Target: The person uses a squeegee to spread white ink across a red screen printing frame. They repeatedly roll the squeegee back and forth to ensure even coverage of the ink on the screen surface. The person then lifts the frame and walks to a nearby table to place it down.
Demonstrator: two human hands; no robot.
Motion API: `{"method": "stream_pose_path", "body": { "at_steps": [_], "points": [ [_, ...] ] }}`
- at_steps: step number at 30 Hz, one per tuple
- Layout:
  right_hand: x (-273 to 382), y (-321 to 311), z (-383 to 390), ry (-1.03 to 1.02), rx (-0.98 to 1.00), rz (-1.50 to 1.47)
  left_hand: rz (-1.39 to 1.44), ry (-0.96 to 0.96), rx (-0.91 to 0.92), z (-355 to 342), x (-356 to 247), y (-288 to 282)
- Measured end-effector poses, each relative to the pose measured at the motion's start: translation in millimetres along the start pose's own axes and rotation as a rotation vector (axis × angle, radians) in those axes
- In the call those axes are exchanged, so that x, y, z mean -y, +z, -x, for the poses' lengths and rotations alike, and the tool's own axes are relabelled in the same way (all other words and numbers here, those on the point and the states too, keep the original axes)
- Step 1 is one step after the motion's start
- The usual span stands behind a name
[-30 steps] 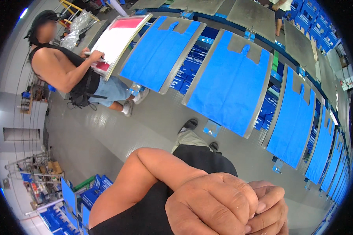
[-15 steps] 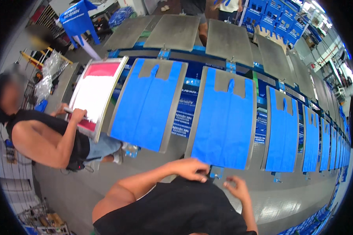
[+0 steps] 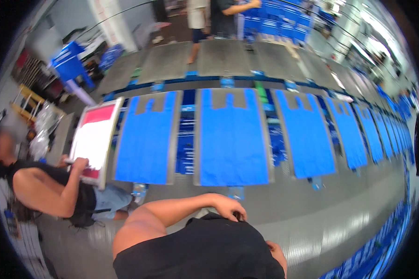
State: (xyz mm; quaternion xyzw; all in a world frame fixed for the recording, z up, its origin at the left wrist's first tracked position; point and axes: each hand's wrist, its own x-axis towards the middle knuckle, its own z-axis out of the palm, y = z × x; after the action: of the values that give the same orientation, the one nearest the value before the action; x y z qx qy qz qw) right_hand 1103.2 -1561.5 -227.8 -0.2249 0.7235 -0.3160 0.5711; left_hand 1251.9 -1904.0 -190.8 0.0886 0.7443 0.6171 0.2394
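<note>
From the head view I look down over my own black shirt [image 3: 205, 251], which fills the lower middle of the picture. My left hand [image 3: 230, 208] comes in on a bent bare forearm and rests against the top of the shirt at chest height; its fingers [image 3: 237, 215] are curled together and seem to pinch the fabric edge, though I cannot tell how firmly. My right hand [image 3: 278, 253] shows only as a sliver at the shirt's right edge, low in the frame, and I cannot tell whether its fingers are apart or together.

Just beyond my left hand lies a long grey desk [image 3: 312, 218] that runs across the frame. On it sit tilted grey metal boards, each with a flat blue plastic carrier bag spread over it. The blue bag straight ahead of me [image 3: 233, 139] is the nearest to my left hand, well apart from it. Another blue bag [image 3: 144, 139] lies to its left and a further one [image 3: 307, 135] to its right, with more bags trailing off toward the right rim.

At the far left a person in a black sleeveless top [image 3: 56, 190] presses a hand on a white and red framed screen [image 3: 94, 139]. Two more people stand at the top, beyond a second row of bare grey boards [image 3: 223, 58].
</note>
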Motion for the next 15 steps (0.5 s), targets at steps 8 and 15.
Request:
{"method": "stream_pose_path", "body": {
  "at_steps": [8, 15],
  "points": [
    [-54.9, -74.1, 155.3, -0.388, -0.02, -0.152, 0.109, 0.072, 0.249, -128.5, -62.1, 103.0],
    [-204.4, -57.9, 213.4, -0.106, -0.26, -0.31, -0.479, -0.392, 0.308, -216.7, 45.6, 147.1]
  ]
}}
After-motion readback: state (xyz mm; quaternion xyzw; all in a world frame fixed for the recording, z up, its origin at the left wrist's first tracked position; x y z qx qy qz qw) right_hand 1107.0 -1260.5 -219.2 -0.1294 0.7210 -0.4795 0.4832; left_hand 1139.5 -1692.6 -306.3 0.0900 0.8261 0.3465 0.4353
